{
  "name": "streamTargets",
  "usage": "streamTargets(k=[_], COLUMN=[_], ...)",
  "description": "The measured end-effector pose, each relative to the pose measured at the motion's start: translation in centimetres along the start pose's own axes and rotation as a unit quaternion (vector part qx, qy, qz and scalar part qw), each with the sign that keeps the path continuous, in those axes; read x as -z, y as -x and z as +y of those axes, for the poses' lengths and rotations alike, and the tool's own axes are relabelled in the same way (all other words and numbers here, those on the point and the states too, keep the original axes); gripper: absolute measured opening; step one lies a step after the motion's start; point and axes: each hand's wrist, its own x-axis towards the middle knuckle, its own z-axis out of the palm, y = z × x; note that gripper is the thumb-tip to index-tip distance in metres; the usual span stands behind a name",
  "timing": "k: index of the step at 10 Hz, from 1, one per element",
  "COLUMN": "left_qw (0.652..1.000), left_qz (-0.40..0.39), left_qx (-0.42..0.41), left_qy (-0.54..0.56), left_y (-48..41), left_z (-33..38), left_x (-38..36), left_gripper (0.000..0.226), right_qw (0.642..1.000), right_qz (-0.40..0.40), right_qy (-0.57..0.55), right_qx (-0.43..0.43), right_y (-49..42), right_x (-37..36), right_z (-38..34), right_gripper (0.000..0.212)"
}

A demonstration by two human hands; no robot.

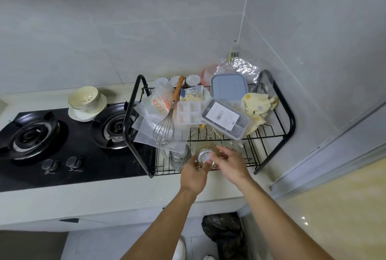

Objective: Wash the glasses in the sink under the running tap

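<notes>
A clear patterned glass (203, 156) is at the front edge of the black wire rack (277, 132), its thick base turned toward me. My left hand (193, 173) grips it from the left and below. My right hand (230, 164) touches its right side with fingers extended. Another clear glass (179, 158) stands in the rack just left of my hands, and more glasses (205, 132) show through the wires further back. No sink or tap is in view.
The rack's upper shelf is piled with a whisk (166, 128), plastic bags (156, 111), a white tray (188, 112), lidded boxes (226, 118), and a yellow cloth (258, 104). A black gas hob (62, 140) with stacked bowls (86, 102) lies left. A bin bag (225, 232) sits on the floor.
</notes>
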Motion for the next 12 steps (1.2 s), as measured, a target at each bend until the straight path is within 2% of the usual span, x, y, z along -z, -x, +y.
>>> streamTargets(k=[1, 2, 3, 4, 5, 6, 8, 10, 12], left_qw=[1.000, 1.000, 1.000, 0.999, 0.997, 0.997, 0.994, 0.995, 0.996], left_qz=[0.005, 0.006, 0.008, 0.008, 0.009, -0.001, 0.004, -0.020, -0.061], left_qx=[-0.001, 0.010, 0.023, 0.048, 0.062, 0.059, 0.081, 0.085, 0.044], left_qy=[-0.008, -0.001, -0.009, -0.016, -0.035, -0.057, -0.074, -0.057, -0.052], left_y=[-0.1, 0.2, 0.0, -0.6, -1.3, -1.5, -2.0, -1.9, -1.2], left_z=[-0.3, -0.3, 0.1, 0.5, 0.3, 0.3, 0.4, 0.3, -0.4], left_x=[0.0, 0.2, 0.5, 0.5, 0.3, 0.4, 0.3, 0.7, 1.4], left_gripper=[0.068, 0.064, 0.051, 0.058, 0.053, 0.038, 0.052, 0.056, 0.069], right_qw=[1.000, 1.000, 1.000, 0.998, 0.998, 0.997, 0.991, 0.991, 0.995], right_qz=[-0.007, -0.022, -0.016, -0.028, -0.023, -0.019, -0.020, -0.011, -0.014], right_qy=[0.002, 0.005, -0.011, -0.026, -0.022, -0.006, -0.052, -0.075, -0.041], right_qx=[-0.005, -0.014, -0.025, -0.052, -0.059, -0.069, -0.122, -0.115, -0.086], right_y=[0.1, -0.4, -0.7, -1.3, -2.0, -2.6, -3.9, -4.0, -3.0], right_x=[0.0, 0.0, -0.4, -0.6, -1.3, -2.0, -2.4, -3.0, -3.1], right_z=[0.3, 1.6, 1.7, 0.5, 0.3, 0.7, 1.6, 2.0, 3.3], right_gripper=[0.054, 0.074, 0.075, 0.043, 0.034, 0.037, 0.042, 0.036, 0.023])
